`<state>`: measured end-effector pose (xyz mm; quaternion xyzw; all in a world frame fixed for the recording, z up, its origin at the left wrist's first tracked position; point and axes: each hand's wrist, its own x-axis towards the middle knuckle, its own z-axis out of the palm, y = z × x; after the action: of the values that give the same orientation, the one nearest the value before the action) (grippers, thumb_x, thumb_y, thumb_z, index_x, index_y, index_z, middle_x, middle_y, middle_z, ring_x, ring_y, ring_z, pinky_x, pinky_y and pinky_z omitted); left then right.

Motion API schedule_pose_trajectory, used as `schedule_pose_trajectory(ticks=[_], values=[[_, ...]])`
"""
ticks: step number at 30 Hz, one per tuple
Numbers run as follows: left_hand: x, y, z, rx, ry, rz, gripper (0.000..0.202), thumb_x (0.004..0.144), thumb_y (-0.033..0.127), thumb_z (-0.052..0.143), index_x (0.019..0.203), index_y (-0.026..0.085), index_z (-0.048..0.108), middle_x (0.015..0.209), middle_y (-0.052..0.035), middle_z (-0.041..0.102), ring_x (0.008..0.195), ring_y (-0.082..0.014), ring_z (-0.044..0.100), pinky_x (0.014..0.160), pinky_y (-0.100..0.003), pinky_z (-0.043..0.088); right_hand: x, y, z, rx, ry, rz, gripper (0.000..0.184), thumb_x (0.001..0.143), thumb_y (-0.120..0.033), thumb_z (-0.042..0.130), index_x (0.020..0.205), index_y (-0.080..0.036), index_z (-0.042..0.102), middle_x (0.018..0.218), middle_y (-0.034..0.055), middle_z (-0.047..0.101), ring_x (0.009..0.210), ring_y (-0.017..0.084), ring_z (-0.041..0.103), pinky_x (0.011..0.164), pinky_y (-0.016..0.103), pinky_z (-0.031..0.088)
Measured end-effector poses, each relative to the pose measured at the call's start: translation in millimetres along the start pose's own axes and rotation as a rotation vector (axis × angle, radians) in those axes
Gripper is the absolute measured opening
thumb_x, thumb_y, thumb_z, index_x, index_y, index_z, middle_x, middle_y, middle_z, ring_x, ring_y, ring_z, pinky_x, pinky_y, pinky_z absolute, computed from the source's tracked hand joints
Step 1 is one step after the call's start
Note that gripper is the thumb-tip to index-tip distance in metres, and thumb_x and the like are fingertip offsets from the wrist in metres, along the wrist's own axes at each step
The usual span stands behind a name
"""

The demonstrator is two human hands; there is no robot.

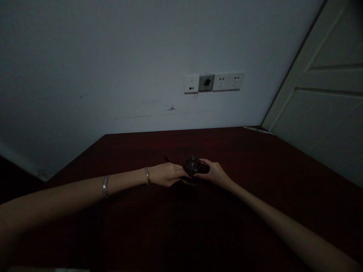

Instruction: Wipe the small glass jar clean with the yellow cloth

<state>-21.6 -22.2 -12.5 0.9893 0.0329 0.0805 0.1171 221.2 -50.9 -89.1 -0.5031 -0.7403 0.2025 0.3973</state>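
Observation:
Near the middle of the dark red table, a small clear glass cup [192, 166] with a handle stands between my two hands. My right hand [214, 174] is closed on it from the handle side, thumb below and fingers above. My left hand [169, 173] comes in from the left, back of the hand upward, fingers together and reaching the cup's near left side. A thin dark tip [166, 158] shows behind the left knuckles. Below the left fingertips lies a small yellowish piece [188, 182], too dim to name. What the left fingers grip is hidden.
The dark red table [136, 151] meets a pale wall [113, 68] at its back edge. Sockets and a switch panel [214, 82] are set in that wall. A white panelled door [326, 90] stands at the right. A pale strip [258, 130] lies at the far right corner.

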Motion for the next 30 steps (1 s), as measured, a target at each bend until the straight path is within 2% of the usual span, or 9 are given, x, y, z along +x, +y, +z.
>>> schedule_pose_trajectory(ticks=[3,5,7,11,13,15,21,26,30], values=[[2.4,-1.0,-6.3,0.045,0.071,-0.05,0.029,0.088,0.014,0.041,0.114,0.015,0.054,0.096,-0.0095,0.068,0.083,-0.0151,0.065,0.074,-0.027,0.054,-0.2,-1.3,0.0,-0.001,0.002,-0.004,0.055,0.066,-0.034,0.075,0.116,-0.019,0.059,0.11,0.0079,0.069,0.1,0.024,0.066,0.089,0.038,0.052],[8.4,-7.0,-15.6,0.106,0.18,-0.086,0.028,0.09,0.018,0.04,0.112,0.014,0.056,0.095,-0.0098,0.068,0.083,-0.0152,0.065,0.076,-0.028,0.053,0.1,-1.8,0.0,-0.009,-0.002,0.007,0.057,0.065,-0.036,0.076,0.117,-0.019,0.059,0.111,0.0081,0.069,0.1,0.024,0.066,0.088,0.038,0.052],[16.9,-16.2,-26.0,0.194,0.218,-0.163,0.028,0.09,0.021,0.041,0.112,0.012,0.056,0.097,-0.0113,0.068,0.087,-0.0172,0.064,0.079,-0.031,0.051,0.6,-1.6,0.2,-0.024,-0.008,0.028,0.06,0.063,-0.038,0.077,0.117,-0.019,0.059,0.11,0.0085,0.069,0.098,0.024,0.066,0.087,0.038,0.053],[36.0,-34.1,-35.2,0.307,0.165,-0.468,0.028,0.089,0.021,0.042,0.108,0.011,0.059,0.097,-0.0136,0.068,0.087,-0.0208,0.064,0.074,-0.032,0.049,0.8,-0.2,0.6,-0.034,-0.004,0.053,0.061,0.062,-0.038,0.078,0.116,-0.018,0.059,0.109,0.0085,0.069,0.098,0.024,0.066,0.086,0.038,0.053],[44.9,-38.9,-31.5,0.298,0.11,-0.641,0.026,0.085,0.02,0.044,0.101,0.011,0.063,0.093,-0.0145,0.069,0.083,-0.0223,0.065,0.07,-0.031,0.047,0.5,-0.1,0.4,-0.033,0.001,0.047,0.061,0.062,-0.038,0.078,0.116,-0.019,0.059,0.109,0.0084,0.069,0.098,0.024,0.066,0.087,0.038,0.053],[52.7,-40.0,-25.0,0.271,0.088,-0.746,0.023,0.083,0.02,0.047,0.092,0.011,0.065,0.087,-0.0146,0.069,0.078,-0.0226,0.066,0.065,-0.03,0.046,0.3,-0.3,0.1,-0.041,0.004,0.04,0.061,0.063,-0.038,0.077,0.117,-0.018,0.059,0.109,0.0088,0.069,0.098,0.024,0.066,0.087,0.039,0.052],[64.5,-25.7,-9.0,0.247,0.15,-0.804,0.027,0.087,0.023,0.041,0.092,0.011,0.064,0.088,-0.0149,0.069,0.08,-0.0221,0.066,0.065,-0.029,0.046,1.2,-0.2,-0.1,-0.076,0.005,0.044,0.062,0.062,-0.039,0.078,0.117,-0.017,0.059,0.109,0.0103,0.069,0.098,0.025,0.066,0.087,0.039,0.053],[57.8,-11.2,0.8,0.259,0.206,-0.792,0.027,0.091,0.025,0.04,0.094,0.01,0.062,0.084,-0.0144,0.069,0.075,-0.023,0.067,0.064,-0.03,0.048,0.6,-0.4,-0.3,-0.049,0.003,0.025,0.059,0.062,-0.037,0.078,0.116,-0.019,0.059,0.109,0.0087,0.069,0.099,0.025,0.066,0.087,0.039,0.053],[50.5,0.1,9.5,0.295,0.202,-0.798,0.025,0.092,0.023,0.037,0.099,0.011,0.059,0.085,-0.0142,0.069,0.076,-0.0242,0.068,0.065,-0.032,0.05,-0.1,-0.7,-0.3,-0.038,0.007,0.014,0.059,0.063,-0.036,0.078,0.116,-0.021,0.059,0.108,0.0078,0.07,0.097,0.025,0.067,0.087,0.04,0.053]])
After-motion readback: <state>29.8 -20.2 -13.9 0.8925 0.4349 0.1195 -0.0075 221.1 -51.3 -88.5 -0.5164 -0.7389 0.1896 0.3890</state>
